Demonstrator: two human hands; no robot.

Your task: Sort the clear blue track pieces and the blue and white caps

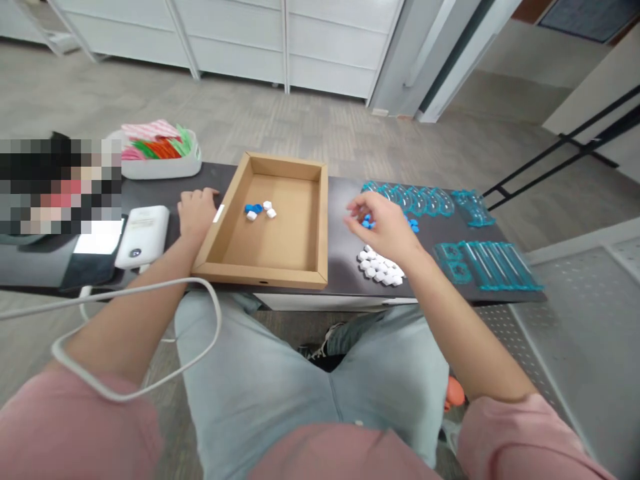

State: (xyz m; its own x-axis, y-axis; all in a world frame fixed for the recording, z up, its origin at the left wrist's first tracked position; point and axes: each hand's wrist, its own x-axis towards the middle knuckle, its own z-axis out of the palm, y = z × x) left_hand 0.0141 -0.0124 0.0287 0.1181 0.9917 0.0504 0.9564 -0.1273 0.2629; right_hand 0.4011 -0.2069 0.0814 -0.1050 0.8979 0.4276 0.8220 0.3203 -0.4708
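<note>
An open cardboard box [323, 230] stands on the dark table, with several small blue pieces [253, 209] and white faceted pieces [270, 212] lying inside it. My left hand [197, 212] lies against the box's left side, fingers extended and holding nothing. To the right of the box, my right hand [377, 223] hovers over a group of small blue pieces [414, 225], partly covering them. Its thumb and fingers are curved but apart, and I see nothing between them. A cluster of white faceted pieces [379, 268] lies just below that hand, towards me.
Teal-edged clear plastic packs [417, 200] line the table's back right, with more teal packs [503, 265] nearer me. At left are a white basket [163, 167] of colourful strips, a white power bank [143, 235] and a phone [95, 250]. A white cable [216, 313] loops over my left forearm.
</note>
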